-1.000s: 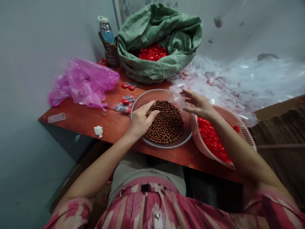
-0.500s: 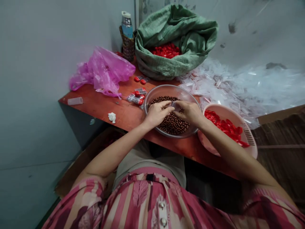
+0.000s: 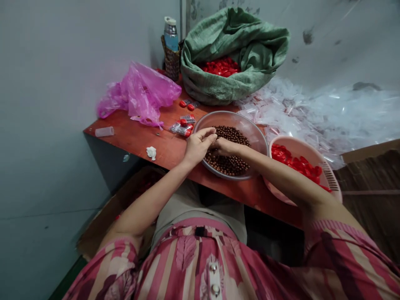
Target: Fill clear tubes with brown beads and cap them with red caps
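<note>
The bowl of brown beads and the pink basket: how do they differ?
The bowl looks greyish; the basket is pink. The bowl holds brown beads; the basket holds red pieces. The basket has slots near its rim; the bowl shows none. Both are rounded and open-topped.

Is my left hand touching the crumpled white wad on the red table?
Apart: the head view shows red tabletop between your left hand and the crumpled white wad.
</note>
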Available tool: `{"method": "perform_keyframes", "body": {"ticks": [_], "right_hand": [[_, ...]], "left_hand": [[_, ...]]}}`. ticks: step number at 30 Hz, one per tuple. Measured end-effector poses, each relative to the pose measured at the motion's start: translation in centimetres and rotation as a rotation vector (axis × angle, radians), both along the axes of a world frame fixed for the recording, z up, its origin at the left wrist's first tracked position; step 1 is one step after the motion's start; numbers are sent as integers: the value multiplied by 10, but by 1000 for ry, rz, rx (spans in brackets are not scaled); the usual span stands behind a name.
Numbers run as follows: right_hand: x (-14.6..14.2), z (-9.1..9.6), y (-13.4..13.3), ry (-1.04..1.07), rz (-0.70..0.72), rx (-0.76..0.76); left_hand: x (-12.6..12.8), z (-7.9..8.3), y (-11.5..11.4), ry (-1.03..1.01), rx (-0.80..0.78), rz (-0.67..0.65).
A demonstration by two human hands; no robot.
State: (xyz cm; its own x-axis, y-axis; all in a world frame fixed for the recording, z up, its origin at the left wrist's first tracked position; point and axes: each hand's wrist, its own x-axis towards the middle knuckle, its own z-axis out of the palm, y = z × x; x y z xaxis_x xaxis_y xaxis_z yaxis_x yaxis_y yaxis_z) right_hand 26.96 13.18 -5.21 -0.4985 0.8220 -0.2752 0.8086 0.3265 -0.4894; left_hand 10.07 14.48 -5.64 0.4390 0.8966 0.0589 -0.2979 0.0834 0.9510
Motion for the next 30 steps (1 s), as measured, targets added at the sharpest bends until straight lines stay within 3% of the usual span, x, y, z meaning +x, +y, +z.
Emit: {"method": "perform_keyframes", "body": {"ticks": [3, 6, 8, 13, 16, 19, 24, 27, 30], "right_hand": [[8, 8, -12, 331, -291, -179], [18, 23, -30, 615, -480, -285], [20, 32, -41, 741, -566, -283], [16, 38, -58, 865, -690, -100], [17, 38, -67, 790, -675, -2], [25, 46, -76, 639, -598, 176], [38, 68, -83, 355, -269, 454], [41, 71, -84, 250, -145, 538], [43, 65, -87, 222, -129, 572]], "left_hand": [[-4, 3, -3, -54, -31, 42], [-8, 7, -5, -72, -14, 89], [-8, 9, -7, -18, 16, 58], [3, 13, -8, 119, 127, -208], [9, 11, -6, 156, 225, -202], [13, 7, -3, 151, 218, -213], [15, 9, -4, 69, 131, -406], [17, 13, -6, 62, 64, -478], [18, 14, -7, 123, 115, -461]]}}
